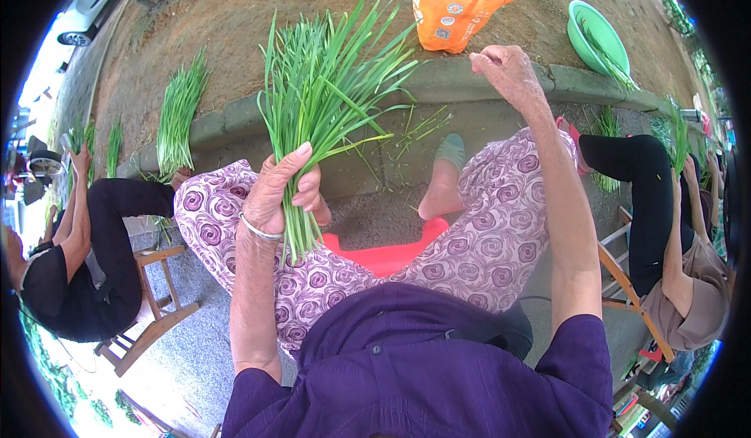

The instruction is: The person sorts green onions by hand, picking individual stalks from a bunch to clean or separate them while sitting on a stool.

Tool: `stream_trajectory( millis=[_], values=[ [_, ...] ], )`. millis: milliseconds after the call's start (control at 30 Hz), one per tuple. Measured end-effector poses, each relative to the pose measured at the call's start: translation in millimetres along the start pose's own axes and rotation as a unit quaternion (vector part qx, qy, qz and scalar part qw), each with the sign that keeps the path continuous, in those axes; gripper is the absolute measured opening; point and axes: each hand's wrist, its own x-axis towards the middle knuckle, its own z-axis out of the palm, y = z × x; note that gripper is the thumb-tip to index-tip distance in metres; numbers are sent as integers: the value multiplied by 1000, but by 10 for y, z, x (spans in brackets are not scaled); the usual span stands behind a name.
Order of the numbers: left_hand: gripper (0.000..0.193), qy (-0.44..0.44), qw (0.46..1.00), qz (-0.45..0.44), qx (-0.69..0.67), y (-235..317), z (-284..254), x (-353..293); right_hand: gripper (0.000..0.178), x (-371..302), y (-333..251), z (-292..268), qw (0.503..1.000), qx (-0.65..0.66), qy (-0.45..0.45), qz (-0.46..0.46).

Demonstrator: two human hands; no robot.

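Note:
My left hand [283, 186] is closed round a thick bunch of garlic chives [321, 102], held upright above my left thigh. The long flat green leaves fan out away from me, and the pale stem ends stick out below the fist. A few leaves stray off to the right of the bunch. My right hand [508, 74] is lifted out in front of my right knee, near the orange bag [458, 16] and well apart from the bunch. Its fingers are curled and pressed together; whether something thin is between them cannot be made out.
Loose chive scraps [418, 129] lie on the ground before my feet. Beyond runs a stone curb [446, 78], with a chive pile [180, 117] at left and a green basin [598, 35] at right. A red stool [383, 258] is under me. People on wooden chairs [156, 297] flank me.

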Motion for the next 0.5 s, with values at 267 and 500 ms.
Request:
stream_trajectory(
  millis=[267, 500],
  values=[
    [15, 15, 1000, 2, 14, -18, -8, 21, 35, 21, 24, 5, 1000, 0, -10, 9],
    [16, 27, 1000, 6, 15, -48, -16, 34, 34, 25, 28, 6, 1000, 3, -24, 16]
  ],
)
